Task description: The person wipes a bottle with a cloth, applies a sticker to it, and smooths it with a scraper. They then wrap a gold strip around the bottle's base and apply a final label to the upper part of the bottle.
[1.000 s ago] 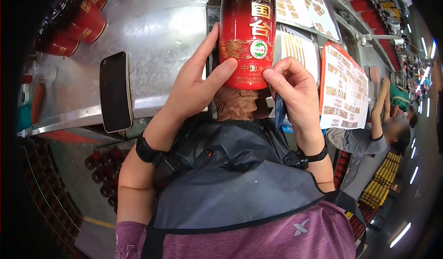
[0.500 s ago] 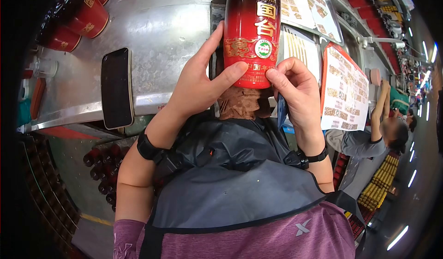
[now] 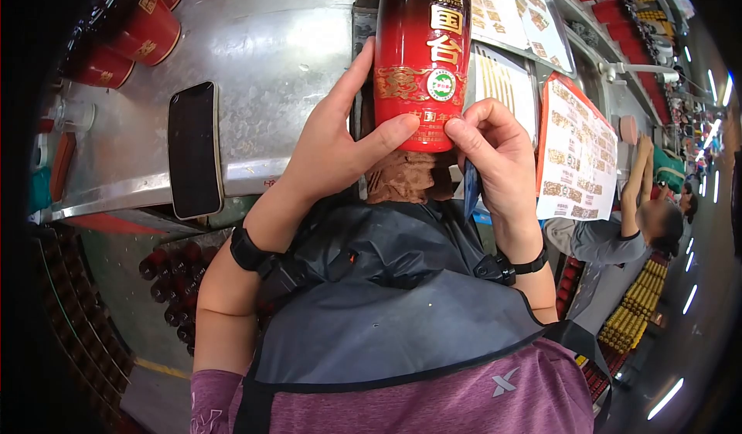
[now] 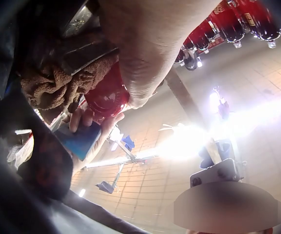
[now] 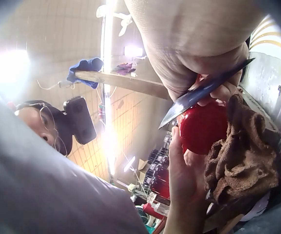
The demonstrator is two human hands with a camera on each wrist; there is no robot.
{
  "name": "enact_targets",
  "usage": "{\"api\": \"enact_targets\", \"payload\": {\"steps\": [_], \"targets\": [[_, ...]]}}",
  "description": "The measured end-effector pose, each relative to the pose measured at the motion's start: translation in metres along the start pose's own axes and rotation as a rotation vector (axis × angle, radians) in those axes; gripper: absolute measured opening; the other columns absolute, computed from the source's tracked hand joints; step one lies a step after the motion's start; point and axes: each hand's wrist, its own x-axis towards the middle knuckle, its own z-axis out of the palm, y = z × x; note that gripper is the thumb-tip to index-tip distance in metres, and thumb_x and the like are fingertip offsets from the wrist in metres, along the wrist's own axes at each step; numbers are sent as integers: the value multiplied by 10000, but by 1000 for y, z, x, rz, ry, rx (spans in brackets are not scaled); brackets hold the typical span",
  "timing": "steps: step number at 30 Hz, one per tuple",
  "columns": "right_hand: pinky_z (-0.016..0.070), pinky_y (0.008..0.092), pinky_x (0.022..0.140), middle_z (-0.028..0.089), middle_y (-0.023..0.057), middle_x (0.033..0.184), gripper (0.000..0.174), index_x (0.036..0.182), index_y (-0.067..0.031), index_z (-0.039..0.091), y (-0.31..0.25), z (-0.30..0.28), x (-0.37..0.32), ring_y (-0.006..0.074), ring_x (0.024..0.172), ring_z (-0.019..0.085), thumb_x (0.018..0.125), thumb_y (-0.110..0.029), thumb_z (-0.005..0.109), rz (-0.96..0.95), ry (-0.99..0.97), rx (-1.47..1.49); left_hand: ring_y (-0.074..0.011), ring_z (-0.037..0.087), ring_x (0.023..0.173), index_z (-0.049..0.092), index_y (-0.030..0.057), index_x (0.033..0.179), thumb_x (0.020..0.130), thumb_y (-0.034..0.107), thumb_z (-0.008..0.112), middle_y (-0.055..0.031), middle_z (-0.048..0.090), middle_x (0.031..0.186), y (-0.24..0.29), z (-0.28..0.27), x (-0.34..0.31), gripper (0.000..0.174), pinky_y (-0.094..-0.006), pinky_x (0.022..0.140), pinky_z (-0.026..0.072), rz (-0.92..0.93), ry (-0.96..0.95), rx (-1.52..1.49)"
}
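A red bottle (image 3: 413,44), dark toward its far end, lies with its gold lettering and round green-and-white sticker (image 3: 440,85) facing up. My left hand (image 3: 328,144) grips it from the left, thumb across the front near the base and fingers along the side. At the base's right edge, my right hand (image 3: 498,148) touches the bottle with thumb and forefinger. Its curled fingers also hold a thin, flat blue piece (image 5: 203,92), shaped like a card or scraper. Under the base sits a crumpled brown cloth (image 3: 400,179).
A black phone (image 3: 193,148) lies on the metal table (image 3: 255,71) at left, with several more red bottles (image 3: 147,28) behind it. To the right are sticker sheets (image 3: 576,152) and a strip sheet (image 3: 495,78). Another person (image 3: 610,233) works farther right.
The bottle has shifted slightly right in the head view. My left thumb has moved right and lower across its front, while my right hand keeps nearly the same pose at the base.
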Motion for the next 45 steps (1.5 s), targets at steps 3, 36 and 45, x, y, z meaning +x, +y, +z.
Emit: {"api": "enact_targets", "payload": {"steps": [3,36,45], "targets": [[371,152,652,568,-78,784,132,886,-69,590,0,0,0,-13,712,469,909,-45,717,0,2,1,-271,379,1410,249,-100,1506,859,333,756,-240,422,1488,1,0,0,929,-368,1159,275,2,1,3],[421,166,685,611,-42,821,139,1043,-37,623,1,-17,2,12,748,535,928,-71,694,31,47,42,-266,405,1396,255,-83,1511,870,332,754,-228,439,1483,2,4,-2,913,-363,1145,305,-15,26,28],[454,163,719,602,-21,830,403,1235,-3,536,4,-10,4,32,769,585,892,-69,737,28,-22,99,-255,400,1398,259,-80,1511,889,307,740,-215,434,1490,5,5,-2,877,-367,1150,291,-34,20,20]]}}
